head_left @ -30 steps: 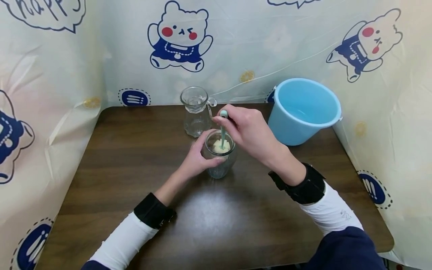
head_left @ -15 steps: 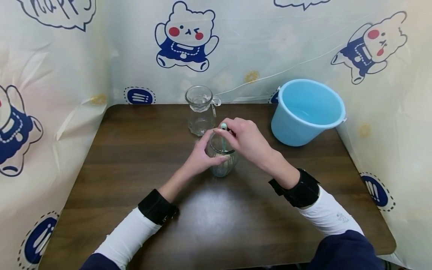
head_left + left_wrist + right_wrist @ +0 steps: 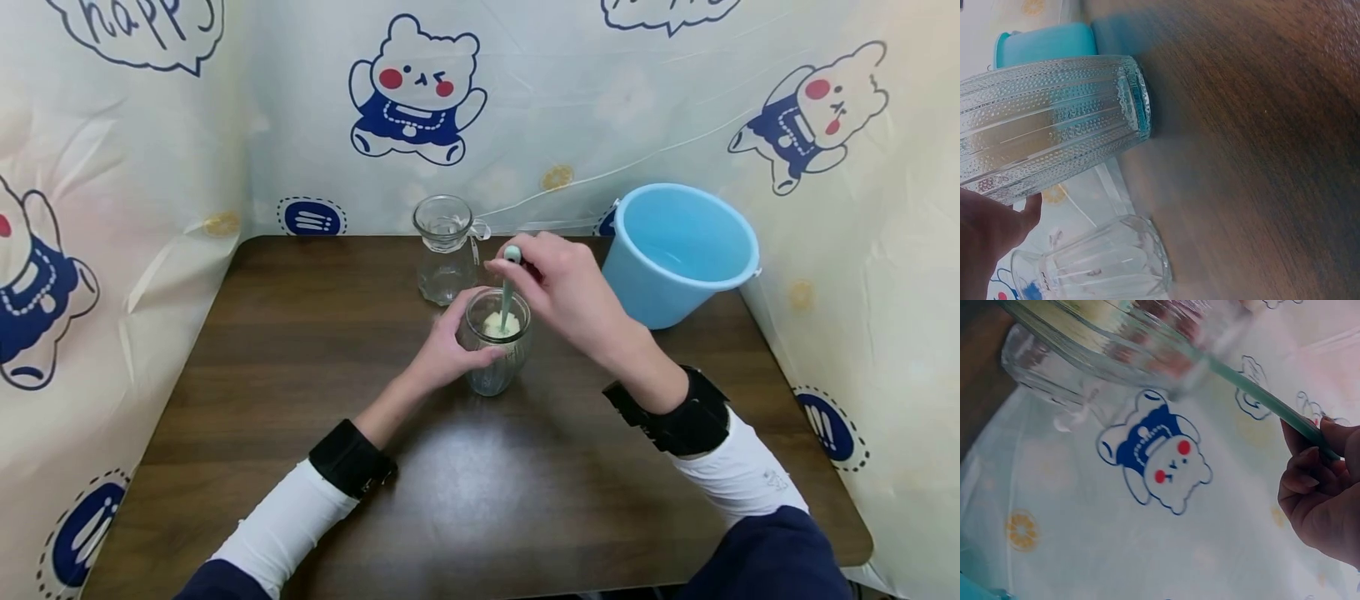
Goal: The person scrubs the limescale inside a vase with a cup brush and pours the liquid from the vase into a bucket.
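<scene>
My left hand [image 3: 447, 346] grips a clear ribbed drinking glass [image 3: 491, 379] by its side, thumb at the front below the rim. Inside the glass sits the cream head of a sponge bottle brush [image 3: 507, 300]; through the textured wall in the left wrist view it shows as a beige patch. My right hand [image 3: 566, 283] pinches the top of the brush's slim green handle [image 3: 1254, 390] above the rim. In the left wrist view the base of the glass [image 3: 1054, 112] shows in full, but whether it touches the table is hard to tell.
Just behind my left hand stands a clear glass vase [image 3: 444, 250] with a ribbon at its neck. A light blue bucket [image 3: 678, 250] stands at the back right of the brown wooden table [image 3: 285, 333]. Printed cloth [image 3: 540, 100] hangs around the table.
My right hand went down with the brush half a second ago, pushing the sponge deeper, and is raised again now. The left hand and glass stay nearly in place.
</scene>
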A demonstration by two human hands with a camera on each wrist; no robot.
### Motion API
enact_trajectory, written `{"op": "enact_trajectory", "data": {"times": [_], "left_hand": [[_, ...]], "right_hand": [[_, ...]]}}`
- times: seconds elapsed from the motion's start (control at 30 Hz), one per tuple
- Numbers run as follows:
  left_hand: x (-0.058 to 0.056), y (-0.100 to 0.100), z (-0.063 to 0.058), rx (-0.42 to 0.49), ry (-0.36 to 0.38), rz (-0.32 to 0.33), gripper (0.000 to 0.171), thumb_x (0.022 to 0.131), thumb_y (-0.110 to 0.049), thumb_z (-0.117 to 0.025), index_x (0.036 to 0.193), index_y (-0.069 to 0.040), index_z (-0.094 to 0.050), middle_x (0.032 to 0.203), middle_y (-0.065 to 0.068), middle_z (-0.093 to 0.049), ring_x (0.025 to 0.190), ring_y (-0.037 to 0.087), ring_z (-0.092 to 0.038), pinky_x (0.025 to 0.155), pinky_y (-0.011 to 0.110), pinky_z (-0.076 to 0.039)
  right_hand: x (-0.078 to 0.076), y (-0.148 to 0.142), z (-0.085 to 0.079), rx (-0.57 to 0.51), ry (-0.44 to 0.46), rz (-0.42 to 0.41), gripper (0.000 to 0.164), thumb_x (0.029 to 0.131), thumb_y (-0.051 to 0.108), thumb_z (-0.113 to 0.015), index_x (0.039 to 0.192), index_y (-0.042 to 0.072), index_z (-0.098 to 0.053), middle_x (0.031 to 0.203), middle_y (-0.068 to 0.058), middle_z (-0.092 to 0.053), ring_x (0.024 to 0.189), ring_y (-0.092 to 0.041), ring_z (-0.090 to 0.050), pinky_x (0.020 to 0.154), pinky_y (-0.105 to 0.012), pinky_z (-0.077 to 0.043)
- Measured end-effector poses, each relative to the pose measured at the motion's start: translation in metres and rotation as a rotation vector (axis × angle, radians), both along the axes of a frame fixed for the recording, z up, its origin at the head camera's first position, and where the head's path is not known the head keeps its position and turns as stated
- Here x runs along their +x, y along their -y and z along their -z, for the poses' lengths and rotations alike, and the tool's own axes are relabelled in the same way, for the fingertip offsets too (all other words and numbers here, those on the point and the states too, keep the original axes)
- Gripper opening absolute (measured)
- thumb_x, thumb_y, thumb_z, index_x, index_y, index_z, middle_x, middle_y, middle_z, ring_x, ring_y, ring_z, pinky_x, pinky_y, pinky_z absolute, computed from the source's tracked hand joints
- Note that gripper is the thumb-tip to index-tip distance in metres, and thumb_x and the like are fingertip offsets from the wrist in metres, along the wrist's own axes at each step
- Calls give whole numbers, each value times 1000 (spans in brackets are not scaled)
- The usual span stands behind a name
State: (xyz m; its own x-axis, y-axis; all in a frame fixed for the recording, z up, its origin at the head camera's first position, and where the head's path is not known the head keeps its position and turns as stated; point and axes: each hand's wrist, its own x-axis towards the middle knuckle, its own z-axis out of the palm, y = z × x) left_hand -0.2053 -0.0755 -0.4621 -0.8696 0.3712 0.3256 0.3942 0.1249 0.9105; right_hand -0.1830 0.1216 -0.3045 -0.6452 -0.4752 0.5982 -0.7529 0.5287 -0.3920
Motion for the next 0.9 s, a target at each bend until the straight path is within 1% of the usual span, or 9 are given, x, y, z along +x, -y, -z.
{"op": "enact_trajectory", "data": {"times": [0.1, 0.2, 0.33, 0.47, 0.57, 0.67, 0.7, 0.77, 0.9], "left_hand": [[0, 0, 0, 7, -14, 5, 78, 78, -17, -86, 147, -17, -51, 140, 4, -61, 125, 21, -57, 108, 43, -44], [0, -1, 1, 16, -23, 11, 78, 78, -18, -86, 147, -17, -51, 140, 3, -62, 125, 21, -57, 109, 44, -44], [-2, -1, 1, 11, -26, 12, 78, 78, -19, -87, 147, -17, -51, 139, 4, -62, 125, 22, -58, 108, 47, -44], [-3, -1, 0, 5, -20, 30, 79, 78, -19, -87, 148, -16, -50, 140, 10, -61, 126, 27, -57, 109, 51, -43], [-4, 0, -1, 7, -18, 40, 79, 78, -18, -87, 148, -15, -50, 141, 16, -60, 126, 30, -57, 109, 55, -42], [-5, 0, -1, 8, -19, 43, 79, 78, -15, -87, 148, -15, -50, 141, 16, -60, 127, 30, -57, 109, 56, -42], [-5, 0, -1, 6, -19, 40, 80, 78, -15, -87, 148, -16, -49, 140, 15, -60, 126, 27, -57, 109, 53, -43], [-5, -1, -1, 7, -18, 37, 80, 78, -16, -87, 148, -16, -49, 140, 12, -61, 127, 27, -57, 109, 50, -43], [-3, -1, -1, 19, -20, 28, 80, 77, -15, -87, 148, -15, -50, 139, 13, -62, 126, 29, -58, 109, 50, -44]], "right_hand": [[2, -2, -11, -16, -46, -7, 9, 100, 14, -71, 98, 5, -72, 83, -5, -66, 74, -17, -54, 66, -30, -45], [4, -4, -16, -17, -57, -11, 10, 99, 13, -72, 100, 3, -72, 84, -7, -66, 73, -17, -55, 65, -30, -45], [7, -8, -17, -18, -6, -10, 9, 100, 13, -70, 101, 3, -70, 85, -6, -66, 74, -16, -54, 65, -29, -45], [9, -11, -17, -34, 33, -14, 10, 102, 13, -68, 96, 5, -67, 82, -4, -62, 71, -13, -51, 63, -27, -42], [8, -10, -17, -52, 63, -13, 16, 105, 15, -64, 91, 6, -64, 80, -2, -61, 66, -11, -47, 61, -27, -39], [6, -8, -17, -73, 104, 1, 21, 107, 17, -61, 89, 6, -64, 79, -1, -62, 64, -12, -44, 61, -28, -37], [5, -8, -17, -81, 114, 8, 23, 107, 19, -60, 88, 6, -64, 78, -1, -61, 63, -12, -44, 61, -28, -37], [4, -7, -16, -101, 136, 15, 25, 108, 20, -60, 87, 6, -64, 77, -1, -62, 62, -13, -43, 60, -29, -35], [3, -6, -12, -134, 169, 19, 26, 107, 21, -60, 86, 7, -65, 76, -3, -64, 59, -13, -41, 57, -29, -34]]}}
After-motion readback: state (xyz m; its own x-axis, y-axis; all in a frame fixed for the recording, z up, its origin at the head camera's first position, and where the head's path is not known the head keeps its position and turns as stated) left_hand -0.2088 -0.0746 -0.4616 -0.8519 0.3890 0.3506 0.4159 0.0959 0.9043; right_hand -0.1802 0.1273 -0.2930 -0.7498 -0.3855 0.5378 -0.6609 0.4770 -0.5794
